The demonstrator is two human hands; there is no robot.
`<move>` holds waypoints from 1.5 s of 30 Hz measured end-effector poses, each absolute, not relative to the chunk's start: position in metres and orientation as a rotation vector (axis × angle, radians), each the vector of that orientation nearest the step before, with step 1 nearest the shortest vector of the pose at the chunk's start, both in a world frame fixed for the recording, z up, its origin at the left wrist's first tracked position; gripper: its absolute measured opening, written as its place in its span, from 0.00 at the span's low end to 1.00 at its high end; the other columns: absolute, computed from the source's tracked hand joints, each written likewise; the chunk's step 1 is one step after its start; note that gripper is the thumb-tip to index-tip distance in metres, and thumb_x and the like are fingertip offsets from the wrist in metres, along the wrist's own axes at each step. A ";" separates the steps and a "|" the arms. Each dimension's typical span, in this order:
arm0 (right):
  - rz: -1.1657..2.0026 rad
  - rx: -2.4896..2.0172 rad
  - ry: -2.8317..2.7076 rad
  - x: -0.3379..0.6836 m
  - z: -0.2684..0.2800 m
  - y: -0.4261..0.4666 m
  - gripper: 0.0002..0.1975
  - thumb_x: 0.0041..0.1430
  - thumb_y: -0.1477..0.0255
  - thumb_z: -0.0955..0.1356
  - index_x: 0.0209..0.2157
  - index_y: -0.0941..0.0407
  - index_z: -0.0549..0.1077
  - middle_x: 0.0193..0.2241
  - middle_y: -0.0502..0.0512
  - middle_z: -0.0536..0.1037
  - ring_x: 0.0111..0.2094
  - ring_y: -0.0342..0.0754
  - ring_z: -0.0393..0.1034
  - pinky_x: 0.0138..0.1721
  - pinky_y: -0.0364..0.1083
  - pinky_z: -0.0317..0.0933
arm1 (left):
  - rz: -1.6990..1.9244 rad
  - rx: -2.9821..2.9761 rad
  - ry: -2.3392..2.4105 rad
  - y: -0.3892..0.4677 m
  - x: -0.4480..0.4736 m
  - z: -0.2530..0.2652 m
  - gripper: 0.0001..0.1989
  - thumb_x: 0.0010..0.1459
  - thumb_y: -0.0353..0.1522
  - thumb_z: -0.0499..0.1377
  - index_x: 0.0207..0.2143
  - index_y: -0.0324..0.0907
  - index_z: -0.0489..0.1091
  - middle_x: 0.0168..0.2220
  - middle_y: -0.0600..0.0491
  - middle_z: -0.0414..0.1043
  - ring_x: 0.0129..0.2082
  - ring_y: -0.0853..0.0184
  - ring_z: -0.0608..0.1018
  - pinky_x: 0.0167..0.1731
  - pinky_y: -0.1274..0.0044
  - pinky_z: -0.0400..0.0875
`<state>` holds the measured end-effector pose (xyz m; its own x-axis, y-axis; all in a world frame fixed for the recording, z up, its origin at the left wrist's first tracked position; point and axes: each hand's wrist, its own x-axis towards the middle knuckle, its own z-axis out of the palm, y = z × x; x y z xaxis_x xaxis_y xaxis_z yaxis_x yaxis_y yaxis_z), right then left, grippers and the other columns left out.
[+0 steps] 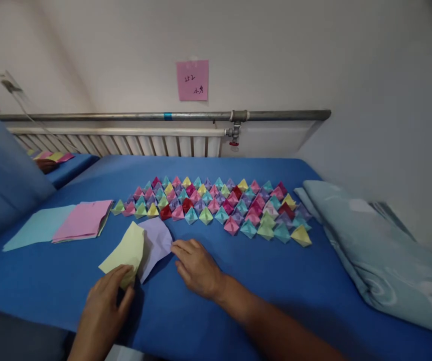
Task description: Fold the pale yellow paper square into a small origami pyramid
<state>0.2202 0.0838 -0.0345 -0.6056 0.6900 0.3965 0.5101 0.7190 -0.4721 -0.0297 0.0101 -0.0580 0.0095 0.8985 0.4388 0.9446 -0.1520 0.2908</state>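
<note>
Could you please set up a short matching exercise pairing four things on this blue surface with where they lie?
Things:
1. pale yellow paper sheet
2. lilac paper sheet
3. stack of pink paper sheets
4. folded grey-blue patterned blanket

Places:
A. at the right edge of the blue surface
B. at the fingers of the right hand
C. pinched by the left hand
D. left of the rows of folded paper shapes, lying on a light blue sheet

Pairs: 1-C, 2-B, 3-D, 4-A

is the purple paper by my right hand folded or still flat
Unfolded but not flat: the purple sheet is a single curled layer, its edge lifted by the right hand.
</note>
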 end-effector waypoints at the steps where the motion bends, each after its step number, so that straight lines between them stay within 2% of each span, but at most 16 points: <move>1: 0.421 -0.917 -2.366 0.220 -0.034 0.084 0.16 0.59 0.79 0.66 0.50 0.57 0.70 0.50 0.58 0.74 0.45 0.51 0.67 0.49 0.52 0.65 | -0.850 -2.149 -2.018 0.009 -0.031 -0.057 0.17 0.54 0.41 0.53 0.40 0.44 0.74 0.40 0.46 0.80 0.41 0.54 0.80 0.41 0.65 0.73; 7: 0.470 -0.939 -2.320 0.220 -0.034 0.084 0.15 0.59 0.80 0.66 0.48 0.56 0.72 0.49 0.56 0.75 0.45 0.51 0.69 0.50 0.52 0.65 | -1.063 -1.837 -2.365 -0.001 -0.027 -0.027 0.16 0.52 0.47 0.55 0.31 0.48 0.75 0.32 0.53 0.80 0.28 0.62 0.79 0.27 0.75 0.72; 10: 0.514 -0.959 -2.249 0.218 -0.037 0.084 0.17 0.59 0.80 0.65 0.49 0.56 0.72 0.49 0.58 0.76 0.48 0.51 0.70 0.51 0.54 0.65 | -1.237 -1.632 -2.565 -0.008 -0.027 -0.008 0.17 0.49 0.48 0.57 0.31 0.47 0.75 0.31 0.54 0.79 0.29 0.62 0.78 0.28 0.76 0.71; 13: 0.623 -0.932 -2.102 0.212 -0.042 0.083 0.18 0.58 0.79 0.65 0.49 0.56 0.74 0.48 0.59 0.77 0.50 0.52 0.70 0.52 0.55 0.65 | -1.729 -1.281 -2.738 -0.013 -0.035 0.003 0.17 0.47 0.47 0.61 0.32 0.45 0.74 0.30 0.55 0.77 0.31 0.63 0.78 0.28 0.77 0.71; 17: 0.831 -0.864 -1.940 0.201 -0.043 0.078 0.18 0.59 0.77 0.64 0.50 0.53 0.75 0.50 0.58 0.76 0.49 0.51 0.73 0.49 0.51 0.69 | -2.523 -0.833 -2.528 -0.017 -0.058 0.006 0.11 0.47 0.40 0.62 0.29 0.44 0.68 0.25 0.58 0.73 0.26 0.67 0.76 0.27 0.78 0.72; 21: 0.848 -0.812 -2.012 0.187 -0.039 0.073 0.20 0.60 0.76 0.63 0.53 0.53 0.73 0.52 0.59 0.75 0.52 0.53 0.70 0.52 0.55 0.66 | -2.909 -0.589 -2.295 -0.027 -0.077 0.018 0.07 0.46 0.36 0.61 0.27 0.44 0.67 0.29 0.57 0.75 0.30 0.66 0.77 0.32 0.76 0.75; 24: 0.827 -0.786 -2.262 0.177 -0.035 0.070 0.26 0.56 0.78 0.66 0.57 0.53 0.70 0.57 0.60 0.70 0.57 0.56 0.64 0.57 0.60 0.60 | -3.149 -0.490 -2.063 -0.040 -0.076 0.033 0.07 0.45 0.35 0.63 0.28 0.44 0.70 0.30 0.56 0.76 0.32 0.65 0.78 0.34 0.77 0.76; 28: 0.854 -0.865 -2.329 0.175 -0.026 0.065 0.26 0.54 0.76 0.67 0.56 0.53 0.71 0.63 0.62 0.63 0.61 0.61 0.57 0.59 0.63 0.55 | -3.221 -0.696 -1.993 -0.053 -0.060 0.041 0.14 0.40 0.39 0.67 0.30 0.42 0.74 0.31 0.53 0.77 0.31 0.62 0.79 0.29 0.75 0.76; 31: 1.032 -0.915 -2.072 0.191 -0.009 0.060 0.24 0.57 0.71 0.67 0.57 0.51 0.69 0.62 0.61 0.63 0.61 0.59 0.58 0.56 0.59 0.59 | -3.117 -1.312 -2.087 -0.055 -0.043 0.039 0.11 0.44 0.39 0.67 0.26 0.42 0.73 0.25 0.53 0.75 0.26 0.63 0.78 0.23 0.77 0.73; 33: 1.208 -0.881 -1.901 0.208 0.007 0.054 0.28 0.55 0.70 0.68 0.59 0.48 0.66 0.64 0.58 0.61 0.62 0.57 0.57 0.53 0.56 0.62 | -2.782 -2.019 -2.108 -0.052 -0.029 0.041 0.09 0.51 0.37 0.64 0.25 0.42 0.73 0.30 0.51 0.77 0.30 0.62 0.79 0.28 0.76 0.74; 35: 1.319 -0.830 -1.782 0.228 0.022 0.047 0.33 0.52 0.71 0.70 0.61 0.45 0.63 0.64 0.53 0.60 0.63 0.56 0.55 0.57 0.56 0.57 | -2.189 -2.703 -2.025 -0.048 -0.015 0.047 0.06 0.55 0.33 0.61 0.27 0.42 0.74 0.41 0.48 0.77 0.39 0.59 0.79 0.38 0.72 0.75; 37: 1.383 -0.784 -1.714 0.247 0.031 0.041 0.36 0.50 0.72 0.71 0.61 0.42 0.62 0.64 0.51 0.60 0.64 0.54 0.52 0.61 0.56 0.50 | -1.825 -3.084 -1.897 -0.041 -0.001 0.053 0.04 0.56 0.31 0.59 0.29 0.43 0.73 0.43 0.47 0.77 0.42 0.58 0.78 0.42 0.71 0.73; 39: 1.470 -0.762 -1.657 0.264 0.033 0.035 0.38 0.47 0.73 0.73 0.60 0.43 0.63 0.63 0.52 0.63 0.62 0.54 0.56 0.61 0.57 0.48 | -1.948 -3.233 -1.849 -0.034 0.011 0.054 0.06 0.57 0.33 0.58 0.29 0.43 0.73 0.43 0.46 0.77 0.42 0.57 0.78 0.40 0.70 0.74; 41: 1.583 -0.791 -1.569 0.276 0.030 0.028 0.38 0.45 0.73 0.75 0.59 0.45 0.64 0.58 0.54 0.69 0.58 0.53 0.63 0.58 0.55 0.54 | -2.432 -3.125 -1.902 -0.026 0.022 0.049 0.08 0.56 0.36 0.60 0.27 0.42 0.72 0.38 0.47 0.76 0.37 0.59 0.78 0.34 0.72 0.74; 43: 1.666 -0.877 -1.451 0.283 0.024 0.021 0.37 0.45 0.72 0.75 0.58 0.47 0.65 0.50 0.56 0.74 0.50 0.52 0.69 0.51 0.52 0.61 | -2.901 -2.737 -2.115 -0.015 0.030 0.039 0.11 0.50 0.38 0.63 0.23 0.41 0.71 0.29 0.51 0.74 0.27 0.64 0.76 0.24 0.77 0.71; 45: 1.670 -1.011 -1.344 0.288 0.018 0.014 0.34 0.47 0.70 0.74 0.57 0.49 0.66 0.40 0.53 0.76 0.39 0.48 0.73 0.40 0.47 0.65 | -2.950 -2.274 -2.568 -0.002 0.036 0.030 0.13 0.44 0.39 0.66 0.21 0.40 0.68 0.21 0.55 0.68 0.18 0.72 0.69 0.18 0.81 0.64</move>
<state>0.2880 0.0144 0.0185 -0.4043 0.9066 -0.1206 -0.0756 -0.1645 -0.9835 0.0364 -0.0016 0.0296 0.1129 0.9792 -0.1685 -0.3016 0.1953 0.9332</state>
